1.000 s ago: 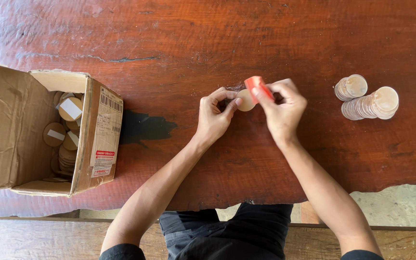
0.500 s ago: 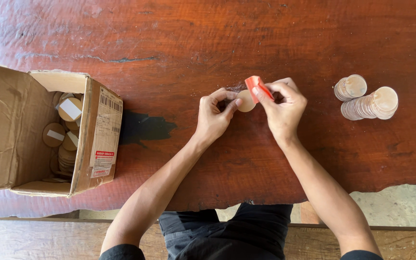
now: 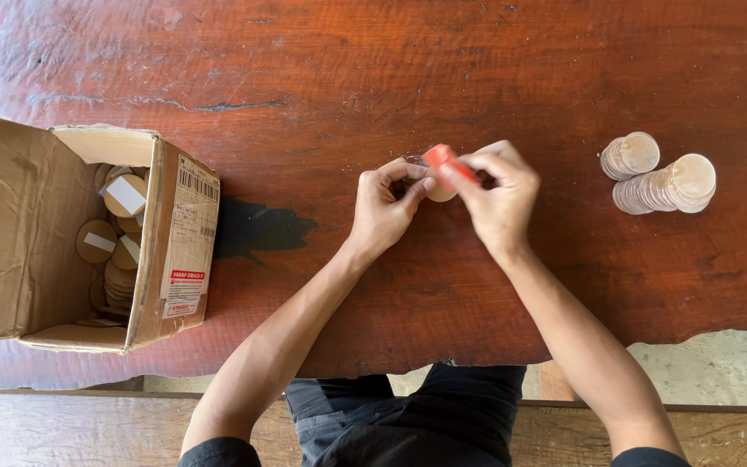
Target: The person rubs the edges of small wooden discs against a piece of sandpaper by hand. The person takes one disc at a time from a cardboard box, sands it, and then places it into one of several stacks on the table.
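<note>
At the middle of the dark reddish wooden table [image 3: 373, 78]: left hand [image 3: 384, 212] and right hand [image 3: 499, 201] meet, the left closed with fingertips on a small round pale wooden disc [image 3: 441, 194], the right pinched narrow on a small orange-red tool [image 3: 444, 161] set against that disc. To the left, an open brown cardboard box [image 3: 19, 233] lying on its side, holding more round wooden discs [image 3: 114, 233]. To the right, well apart from the hands, two short stacks of pale round discs [image 3: 660, 180] lying on the tabletop.
</note>
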